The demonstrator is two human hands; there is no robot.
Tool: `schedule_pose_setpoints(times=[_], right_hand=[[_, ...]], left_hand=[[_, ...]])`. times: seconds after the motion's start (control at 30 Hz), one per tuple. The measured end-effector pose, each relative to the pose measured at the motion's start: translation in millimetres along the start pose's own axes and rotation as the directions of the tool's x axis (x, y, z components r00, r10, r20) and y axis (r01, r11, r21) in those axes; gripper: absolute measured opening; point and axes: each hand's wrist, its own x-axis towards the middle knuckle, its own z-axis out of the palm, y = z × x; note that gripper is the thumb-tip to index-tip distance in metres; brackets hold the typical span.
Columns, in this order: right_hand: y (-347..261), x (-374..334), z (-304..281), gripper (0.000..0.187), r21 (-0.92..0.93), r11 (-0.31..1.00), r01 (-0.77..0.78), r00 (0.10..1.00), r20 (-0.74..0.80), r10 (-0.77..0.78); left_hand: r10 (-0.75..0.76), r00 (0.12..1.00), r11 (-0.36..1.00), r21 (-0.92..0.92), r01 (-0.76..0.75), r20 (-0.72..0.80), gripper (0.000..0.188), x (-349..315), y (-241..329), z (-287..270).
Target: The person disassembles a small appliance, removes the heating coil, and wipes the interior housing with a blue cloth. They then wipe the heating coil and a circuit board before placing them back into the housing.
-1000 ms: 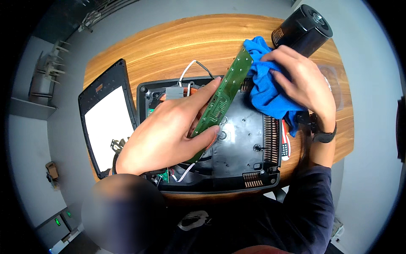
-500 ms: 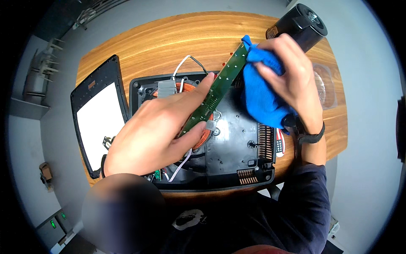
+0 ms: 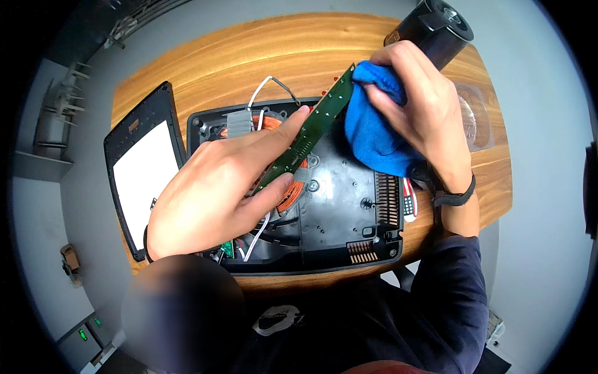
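Between thumb and fingers, my left hand point(image 3: 215, 181) grips a long green circuit board point(image 3: 321, 121), tilted with its far end up and to the right. My right hand point(image 3: 430, 106) pinches a bunched blue cloth point(image 3: 377, 134), whose top edge lies against the board's far end. Under both hands lies an open black appliance housing point(image 3: 339, 218), with a copper coil point(image 3: 289, 199) partly hidden by the board and my left hand. White wires point(image 3: 258, 237) run beside the coil.
A black panel with a white sheet point(image 3: 146, 174) lies at the left of the wooden table point(image 3: 299, 40). At the far right are a black cylinder point(image 3: 430, 34) and a clear round plastic piece point(image 3: 473, 118). A small keypad-like part with wires point(image 3: 408, 206) sits beside the housing.
The cloth and my right hand have shifted a little to the left. The board's far end sits slightly lower and further left, still held by my left hand.
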Motion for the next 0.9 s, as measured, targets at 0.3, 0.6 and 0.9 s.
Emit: schedule_pose_setpoints(times=[0.3, 0.6, 0.9], right_hand=[[-32.5, 1.3, -7.2, 0.040, 0.133, 0.988, 0.073, 0.997, 0.026, -0.077], [0.5, -1.3, -14.1, 0.034, 0.056, 0.998, 0.033, 0.996, -0.088, -0.028], [-5.6, -6.0, -7.6, 0.033, -0.033, 0.999, -0.010, 0.997, -0.075, 0.007]], left_hand=[[-0.071, 0.996, 0.994, -0.078, 0.075, 0.051, 0.080, -3.2, 25.0, -9.3], [-0.129, 0.991, 0.989, -0.081, 0.125, -0.045, 0.080, -9.4, 25.0, -1.5], [-0.068, 0.997, 0.997, -0.047, 0.067, -0.025, 0.077, -13.0, 27.2, -5.6]])
